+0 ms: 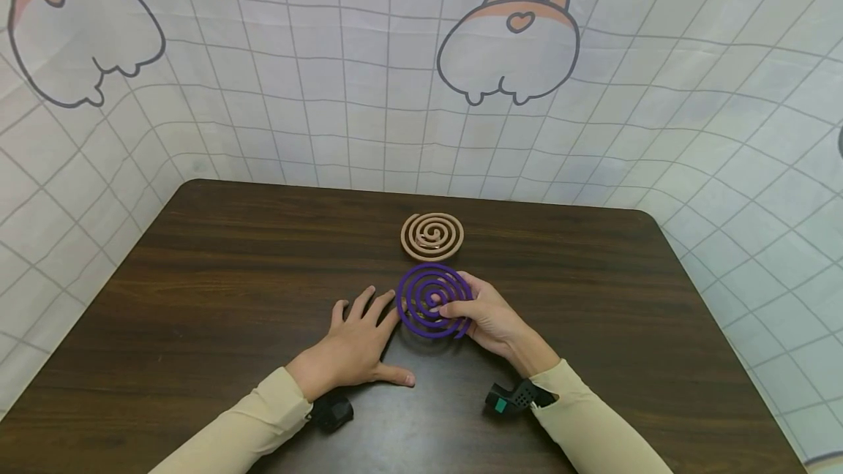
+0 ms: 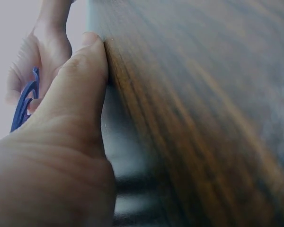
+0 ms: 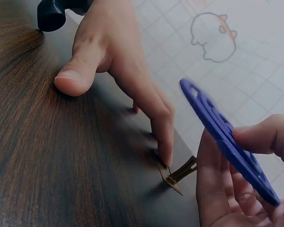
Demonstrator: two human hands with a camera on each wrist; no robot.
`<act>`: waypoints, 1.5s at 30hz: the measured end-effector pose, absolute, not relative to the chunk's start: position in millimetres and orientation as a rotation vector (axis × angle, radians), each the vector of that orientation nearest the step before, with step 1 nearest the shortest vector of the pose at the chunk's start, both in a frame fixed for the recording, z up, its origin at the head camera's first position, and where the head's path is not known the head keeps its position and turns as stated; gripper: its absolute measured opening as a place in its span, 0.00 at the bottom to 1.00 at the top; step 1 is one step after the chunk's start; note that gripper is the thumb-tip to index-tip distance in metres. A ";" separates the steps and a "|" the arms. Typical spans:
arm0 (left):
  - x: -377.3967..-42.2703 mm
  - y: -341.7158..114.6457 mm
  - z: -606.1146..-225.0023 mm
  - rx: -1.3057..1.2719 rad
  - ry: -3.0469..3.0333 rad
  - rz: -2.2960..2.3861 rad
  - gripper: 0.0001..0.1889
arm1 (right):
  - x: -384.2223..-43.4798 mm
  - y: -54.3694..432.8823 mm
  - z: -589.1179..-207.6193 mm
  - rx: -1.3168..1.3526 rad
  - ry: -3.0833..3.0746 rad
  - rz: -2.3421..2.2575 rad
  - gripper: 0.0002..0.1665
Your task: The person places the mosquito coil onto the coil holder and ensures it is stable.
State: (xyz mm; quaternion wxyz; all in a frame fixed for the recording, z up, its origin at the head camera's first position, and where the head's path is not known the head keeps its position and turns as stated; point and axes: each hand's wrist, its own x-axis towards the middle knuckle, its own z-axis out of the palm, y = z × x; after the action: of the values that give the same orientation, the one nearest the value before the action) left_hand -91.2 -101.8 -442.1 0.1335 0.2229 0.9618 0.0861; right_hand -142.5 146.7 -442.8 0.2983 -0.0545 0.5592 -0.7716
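My right hand (image 1: 492, 319) pinches a purple mosquito coil (image 1: 431, 265) by its right side, thumb on top and fingers beneath. In the right wrist view the purple coil (image 3: 222, 139) is tilted and raised above the tabletop. Below it stands a small brass-coloured metal coil stand (image 3: 179, 174) with a flat base and an upright prong. My left hand (image 1: 354, 348) rests on the table, fingers spread, one fingertip right at the stand's base. From the head, the purple coil mostly hides the stand. The left wrist view shows mainly the left thumb (image 2: 78, 90).
A tan mosquito coil (image 1: 432, 260) lies farther back on the dark wooden table (image 1: 263, 240), with a shiny metal piece at its centre. White gridded cloth (image 1: 369, 93) with cartoon prints surrounds the table's back and sides. Black cameras (image 1: 332, 413) sit on both wrists.
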 end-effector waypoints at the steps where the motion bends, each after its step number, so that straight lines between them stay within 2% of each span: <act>1: -91.2 -101.8 -441.8 0.647 2.789 0.249 0.62 | -142.3 146.5 -442.3 -0.141 1.486 -2.050 0.44; 7: -91.1 -101.9 -441.7 0.645 2.793 0.247 0.60 | -142.7 143.3 -439.9 -0.093 1.554 -2.057 0.30; 10: -91.0 -101.9 -441.9 0.645 2.794 0.252 0.60 | -143.2 142.4 -440.0 -0.072 1.571 -2.065 0.27; 24: -90.0 -101.9 -443.6 0.651 2.796 0.264 0.61 | -143.9 139.6 -440.1 -0.075 1.583 -2.059 0.34; 37: -90.0 -100.8 -442.0 0.642 2.791 0.250 0.61 | -141.7 138.9 -439.2 -0.032 1.596 -2.068 0.21; 45: -90.4 -100.1 -442.6 0.631 2.791 0.249 0.60 | -143.1 138.4 -442.6 0.017 1.616 -2.091 0.21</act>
State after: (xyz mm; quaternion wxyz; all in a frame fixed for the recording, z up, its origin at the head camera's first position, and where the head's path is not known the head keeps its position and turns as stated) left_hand -90.4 -100.1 -442.6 0.1341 0.2175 0.9630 0.0861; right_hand -143.1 138.4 -442.6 0.2467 0.0063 0.5927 -0.7667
